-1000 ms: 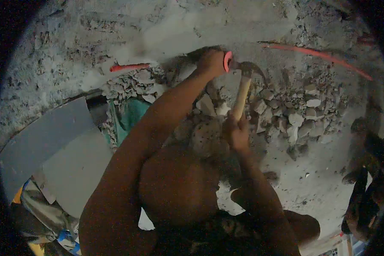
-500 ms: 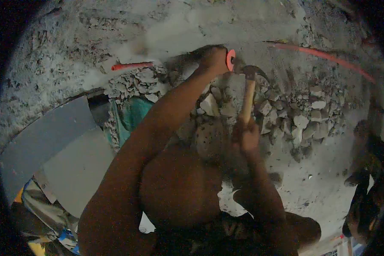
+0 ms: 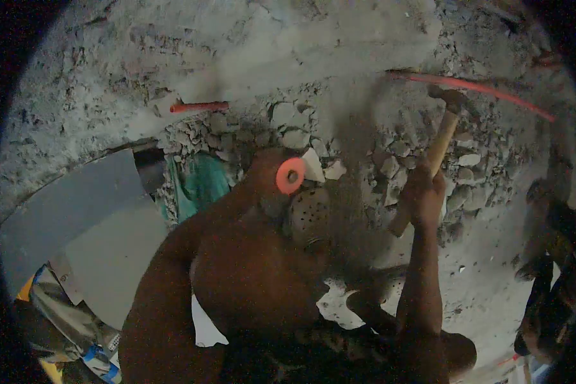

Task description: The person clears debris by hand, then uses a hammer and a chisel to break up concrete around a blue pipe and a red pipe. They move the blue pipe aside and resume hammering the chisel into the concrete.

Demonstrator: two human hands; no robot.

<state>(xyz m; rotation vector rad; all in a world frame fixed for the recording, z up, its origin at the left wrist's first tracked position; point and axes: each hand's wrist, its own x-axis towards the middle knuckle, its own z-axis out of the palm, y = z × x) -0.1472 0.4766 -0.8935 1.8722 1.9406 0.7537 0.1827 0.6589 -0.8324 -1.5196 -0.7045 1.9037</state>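
My left hand [image 3: 267, 171] is closed around a chisel, its grip mostly hidden behind a round orange hand guard [image 3: 290, 168] that faces me. It is drawn back low, over rubble and close above my perforated shoe [image 3: 308, 211]. A pale stone chunk [image 3: 313, 165] shows just beside the guard. To the right, my right hand [image 3: 424, 195] grips the wooden handle of a hammer [image 3: 443, 142]. The dark hammer head points up, overlapping the broken masonry just under the long orange conduit [image 3: 486, 88].
Broken stones [image 3: 470, 185] lie along the foot of the rough wall [image 3: 173, 45]. A short orange pipe end [image 3: 200, 107] sticks out at left. Green cloth [image 3: 201, 182], a grey panel [image 3: 77, 189] and bags [image 3: 70, 307] are on the left. A dark shape stands at right.
My left hand has come down and back from the wall with the chisel, its guard now turned toward me. My right hand has moved right, carrying the hammer.
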